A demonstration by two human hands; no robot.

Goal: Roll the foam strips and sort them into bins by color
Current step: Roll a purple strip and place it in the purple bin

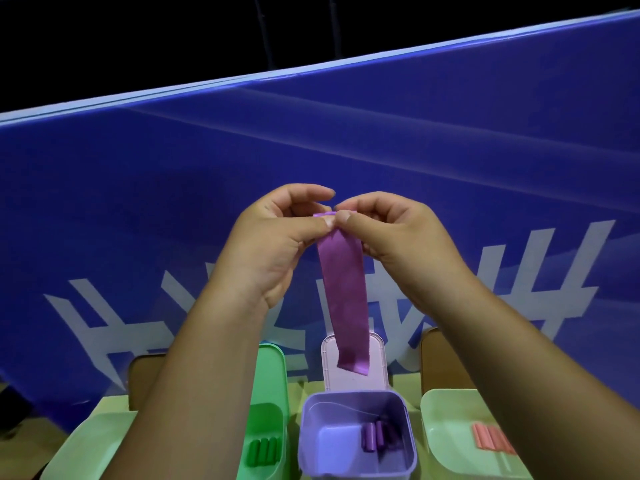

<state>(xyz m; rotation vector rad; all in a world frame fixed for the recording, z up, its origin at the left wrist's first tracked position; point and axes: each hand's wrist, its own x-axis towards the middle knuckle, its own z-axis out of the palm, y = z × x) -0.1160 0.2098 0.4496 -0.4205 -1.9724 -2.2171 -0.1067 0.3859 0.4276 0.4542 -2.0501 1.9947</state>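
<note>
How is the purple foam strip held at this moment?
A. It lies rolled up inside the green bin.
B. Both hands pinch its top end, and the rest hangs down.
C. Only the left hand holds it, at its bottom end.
B: the left hand and the right hand pinch the top edge of the purple strip with their fingers, and it hangs down toward the purple bin.

Both hands, L hand (273, 237) & R hand (391, 233), pinch purple strip (343, 292) top above purple bin (356, 434).
</note>
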